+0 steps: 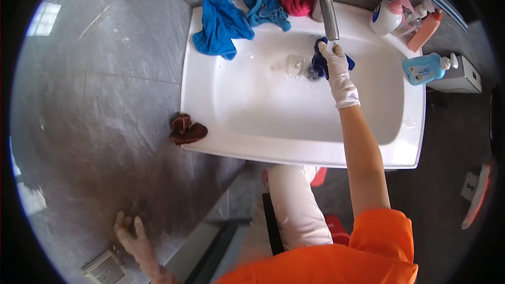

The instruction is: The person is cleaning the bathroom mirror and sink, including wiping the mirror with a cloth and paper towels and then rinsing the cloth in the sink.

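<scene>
beneath the tap (329, 18), a gloved right hand (336, 62) grips a dark-blue cloth (319, 63) — likely placed to catch water — while the left hand (133, 237), fingers loosely apart, hangs by the wall (79, 179).

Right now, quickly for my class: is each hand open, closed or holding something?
Left hand: loosely open, fingers apart, nothing visible in it.
Right hand, in a white glove: closed on a crumpled dark-blue cloth.
</scene>
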`<act>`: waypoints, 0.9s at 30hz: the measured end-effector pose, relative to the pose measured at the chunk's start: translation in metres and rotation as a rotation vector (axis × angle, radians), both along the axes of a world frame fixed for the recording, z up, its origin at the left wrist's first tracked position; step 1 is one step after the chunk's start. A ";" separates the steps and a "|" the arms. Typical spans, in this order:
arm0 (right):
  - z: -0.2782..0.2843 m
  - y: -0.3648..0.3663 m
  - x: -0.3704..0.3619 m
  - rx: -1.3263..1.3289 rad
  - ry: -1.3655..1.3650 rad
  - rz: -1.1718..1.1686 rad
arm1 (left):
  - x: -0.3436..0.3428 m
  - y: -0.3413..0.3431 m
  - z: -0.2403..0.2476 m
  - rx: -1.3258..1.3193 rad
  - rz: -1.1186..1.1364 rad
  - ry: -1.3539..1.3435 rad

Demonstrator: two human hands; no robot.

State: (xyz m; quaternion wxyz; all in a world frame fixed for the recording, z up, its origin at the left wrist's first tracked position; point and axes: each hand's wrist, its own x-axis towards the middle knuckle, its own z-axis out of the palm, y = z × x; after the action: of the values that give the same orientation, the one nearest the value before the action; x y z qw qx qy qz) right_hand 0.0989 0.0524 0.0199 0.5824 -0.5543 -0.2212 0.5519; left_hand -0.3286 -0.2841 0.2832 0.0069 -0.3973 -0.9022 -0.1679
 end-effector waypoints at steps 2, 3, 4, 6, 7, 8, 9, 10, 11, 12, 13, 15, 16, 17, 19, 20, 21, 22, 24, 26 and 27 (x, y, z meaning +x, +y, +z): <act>-0.024 -0.005 0.010 0.118 -0.130 0.001 | 0.010 -0.006 -0.015 0.151 -0.071 0.050; -0.039 -0.006 0.013 0.181 -0.255 0.016 | 0.012 -0.013 -0.029 0.269 -0.157 0.068; -0.050 -0.014 0.009 0.270 -0.254 0.025 | 0.009 -0.019 -0.045 0.387 -0.245 0.089; -0.058 -0.022 0.025 0.212 -0.617 -0.020 | 0.014 -0.020 -0.073 0.464 -0.394 0.380; -0.044 -0.034 0.020 0.179 -0.795 -0.012 | 0.009 -0.020 -0.075 0.486 -0.399 0.373; -0.043 -0.060 0.011 0.172 -0.918 -0.003 | 0.002 -0.021 -0.081 0.487 -0.384 0.453; -0.027 -0.084 -0.015 0.166 -0.914 0.020 | -0.003 -0.031 -0.073 0.451 -0.349 0.547; -0.002 -0.111 -0.038 0.077 -1.169 0.121 | -0.008 -0.040 -0.065 0.472 -0.405 0.497; 0.019 -0.133 -0.048 -0.018 -1.426 0.200 | -0.014 -0.041 -0.057 0.513 -0.478 0.437; 0.008 -0.147 -0.036 -0.058 -1.674 0.133 | -0.016 -0.037 -0.055 0.484 -0.530 0.461; -0.001 -0.156 -0.020 -0.102 -1.696 0.114 | -0.016 -0.033 -0.050 0.488 -0.564 0.425; -0.007 -0.182 -0.039 -0.240 -1.658 0.033 | -0.017 -0.037 -0.047 0.445 -0.568 0.510; -0.009 -0.197 -0.047 -0.093 -1.616 -0.064 | -0.021 -0.039 -0.050 0.448 -0.573 0.519; -0.003 -0.198 -0.049 -0.100 -1.614 -0.005 | -0.022 -0.042 -0.053 0.442 -0.586 0.506; -0.008 -0.194 -0.054 -0.087 -1.557 0.003 | -0.026 -0.041 -0.060 0.371 -0.490 0.688; -0.009 -0.194 -0.054 -0.094 -1.559 0.006 | -0.026 -0.038 -0.062 0.366 -0.494 0.684; -0.011 -0.196 -0.054 -0.126 -1.570 0.011 | -0.026 -0.037 -0.065 0.369 -0.484 0.714; -0.013 -0.197 -0.053 -0.159 -1.582 0.015 | -0.026 -0.036 -0.067 0.372 -0.476 0.743; -0.013 -0.200 -0.051 -0.181 -1.587 0.023 | -0.026 -0.034 -0.072 0.397 -0.480 0.742; -0.009 -0.202 -0.049 -0.208 -1.577 0.024 | -0.023 -0.027 -0.076 0.432 -0.484 0.734; -0.004 -0.206 -0.045 -0.208 -1.595 0.019 | -0.022 -0.026 -0.076 0.523 -0.508 0.664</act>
State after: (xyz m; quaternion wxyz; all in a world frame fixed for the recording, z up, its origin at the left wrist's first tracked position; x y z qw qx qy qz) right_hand 0.0534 -0.1532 0.0154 0.1897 -0.8311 -0.5226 0.0126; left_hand -0.3501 -0.3106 0.2075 0.3524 -0.6219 -0.6533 -0.2495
